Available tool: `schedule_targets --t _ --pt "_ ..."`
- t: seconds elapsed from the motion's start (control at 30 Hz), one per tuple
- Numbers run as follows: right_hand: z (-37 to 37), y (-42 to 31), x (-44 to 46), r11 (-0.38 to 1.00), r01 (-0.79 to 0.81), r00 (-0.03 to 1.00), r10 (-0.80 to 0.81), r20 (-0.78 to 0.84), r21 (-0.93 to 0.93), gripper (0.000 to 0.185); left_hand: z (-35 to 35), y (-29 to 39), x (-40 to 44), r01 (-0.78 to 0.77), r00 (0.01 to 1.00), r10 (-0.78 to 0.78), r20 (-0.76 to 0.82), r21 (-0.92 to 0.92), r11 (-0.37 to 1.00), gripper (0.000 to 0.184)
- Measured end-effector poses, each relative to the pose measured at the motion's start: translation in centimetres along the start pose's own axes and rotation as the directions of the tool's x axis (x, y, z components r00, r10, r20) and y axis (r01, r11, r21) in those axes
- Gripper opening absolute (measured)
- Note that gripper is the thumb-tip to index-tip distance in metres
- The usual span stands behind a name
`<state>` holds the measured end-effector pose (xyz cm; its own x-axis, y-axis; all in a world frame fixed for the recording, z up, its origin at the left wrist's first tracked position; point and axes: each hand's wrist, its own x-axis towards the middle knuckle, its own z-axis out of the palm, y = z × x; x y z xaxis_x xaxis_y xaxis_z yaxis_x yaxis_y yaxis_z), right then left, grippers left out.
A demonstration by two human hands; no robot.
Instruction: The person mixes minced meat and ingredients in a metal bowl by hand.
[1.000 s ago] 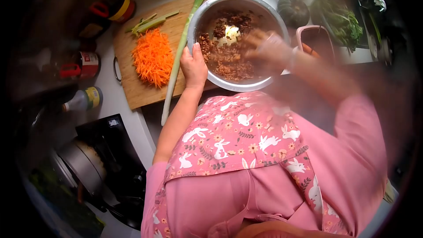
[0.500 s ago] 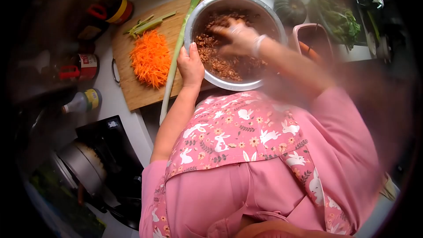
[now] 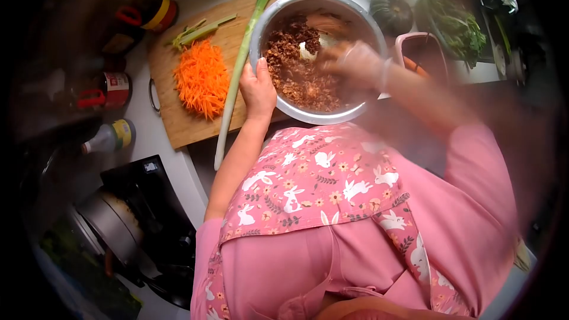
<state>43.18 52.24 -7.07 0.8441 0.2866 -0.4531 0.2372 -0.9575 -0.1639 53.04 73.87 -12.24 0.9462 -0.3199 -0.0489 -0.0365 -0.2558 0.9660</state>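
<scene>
Pinching the bowl rim [image 3: 317,118] is your left hand [image 3: 258,90]. Brown mixture [image 3: 293,83] sits by your right hand [image 3: 357,64] — grip too blurred to tell.

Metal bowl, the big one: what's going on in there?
A person's left hand holds the metal bowl by its side, and the right hand, blurred, reaches into it, over a crumbly brown mixture. Shredded carrot sits on the wooden cutting board, with a green onion lying between carrot and bowl.
</scene>
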Motion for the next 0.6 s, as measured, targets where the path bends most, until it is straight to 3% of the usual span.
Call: schedule_targets --t 0.07,0.13,0.17,0.2,0.27,0.3,0.33,0.37,0.4,0.47,0.53,0.57,0.6 --pt "1.4 2.1 2.9 0.917 -0.396 0.877 0.389 -0.281 0.033 0.055 -0.4 0.2 0.0 0.045 0.998 -0.046 0.038 0.038 0.998 0.028" --pt "0.2 -0.4 6.4 0.901 -0.302 0.843 0.404 -0.354 0.31 0.058 -0.4 0.5 -0.1 0.083 0.994 -0.088 0.07 0.069 0.994 0.032" --pt "-0.3 -1.9 7.1 0.925 -0.193 0.919 0.287 -0.269 0.329 0.061 -0.4 0.6 0.0 0.076 0.996 -0.081 0.048 0.088 0.993 0.032" --pt "0.8 -3.7 6.5 0.962 -0.081 0.928 0.168 -0.334 0.261 0.057 -0.3 0.7 0.2 0.067 0.997 -0.071 0.032 0.108 0.992 0.032" --pt "1.4 -3.5 3.3 0.986 0.162 0.971 -0.151 -0.186 0.048 0.053 0.1 0.3 0.1 0.037 0.999 -0.038 0.005 0.066 0.997 0.028" --pt "1.0 -3.0 0.9 0.989 0.13 0.981 -0.138 -0.135 -0.067 0.05 0.2 0.1 0.1 0.003 1.0 -0.002 -0.031 0.028 1.0 0.024" --pt "0.8 -1.6 -0.4 0.983 0.065 0.991 -0.083 -0.101 -0.17 0.051 0.1 0.0 0.1 0.008 0.999 -0.007 -0.034 0.028 1.0 0.024" --pt "-0.2 -0.9 0.0 0.986 -0.107 0.987 0.09 -0.136 -0.13 0.052 0.1 0.0 0.2 -0.023 0.999 0.024 -0.035 0.032 0.999 0.025" --pt "-0.6 -0.3 0.6 0.956 -0.283 0.95 0.268 -0.16 -0.077 0.053 0.0 -0.1 0.0 -0.053 0.998 0.054 -0.024 0.038 0.998 0.025" --pt "0.5 0.6 4.6 0.915 -0.378 0.864 0.403 -0.301 0.141 0.05 -0.2 0.3 0.0 0.023 1.0 -0.023 0.015 0.04 0.999 0.028" --pt "0.1 -3.2 5.6 0.974 -0.157 0.935 0.201 -0.294 0.166 0.05 -0.1 0.4 0.3 0.097 0.994 -0.099 0.039 0.039 0.994 0.031" --pt "1.7 -4.0 5.2 0.997 -0.028 0.973 0.042 -0.226 0.066 0.051 -0.1 0.0 0.3 0.075 0.997 -0.076 0.032 0.027 0.997 0.031" --pt "2.1 -4.0 3.8 0.975 0.151 0.974 -0.119 -0.193 0.161 0.043 0.0 -0.2 0.1 0.061 0.998 -0.061 0.03 0.014 0.998 0.03"
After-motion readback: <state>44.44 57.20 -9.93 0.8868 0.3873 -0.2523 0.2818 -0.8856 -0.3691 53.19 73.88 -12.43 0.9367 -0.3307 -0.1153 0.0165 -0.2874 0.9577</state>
